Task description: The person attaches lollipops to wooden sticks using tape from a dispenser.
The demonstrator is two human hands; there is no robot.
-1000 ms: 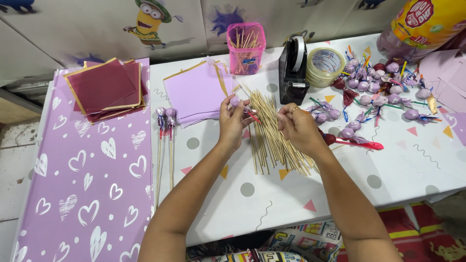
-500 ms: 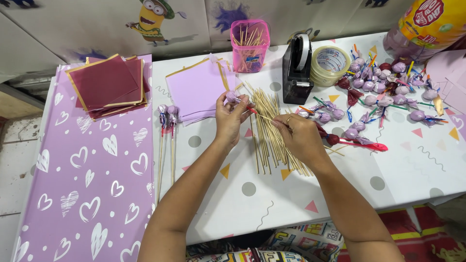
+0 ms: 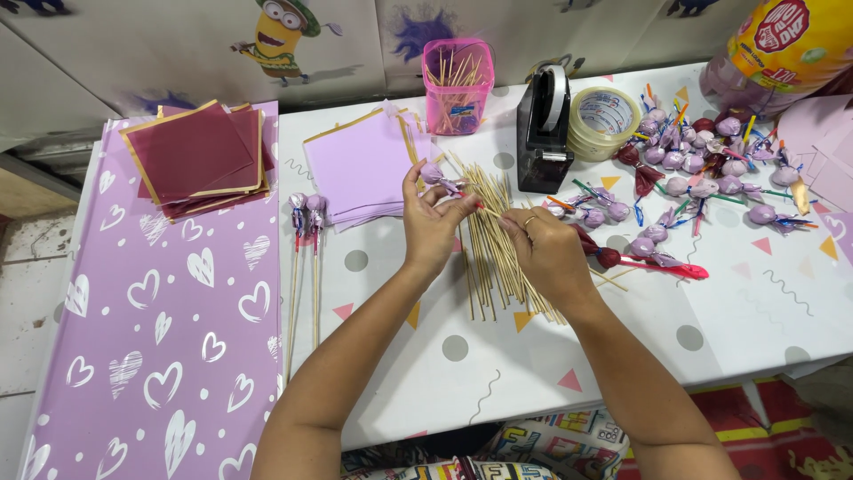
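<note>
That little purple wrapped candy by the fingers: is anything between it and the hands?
No. The left hand already pinches the purple wrapped candy at its fingertips, and the right hand holds a thin wooden stick toward it. Only open air above the pile of sticks separates them.

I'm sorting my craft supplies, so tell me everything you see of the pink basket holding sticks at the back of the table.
The pink plastic mesh basket is small, square and open-topped, with latticed walls and a pale label on its front. It stands upright at the back of the white table, behind the lilac paper sheets and left of the black tape dispenser. Thin wooden sticks stand loosely inside. Neither hand touches it.
</note>
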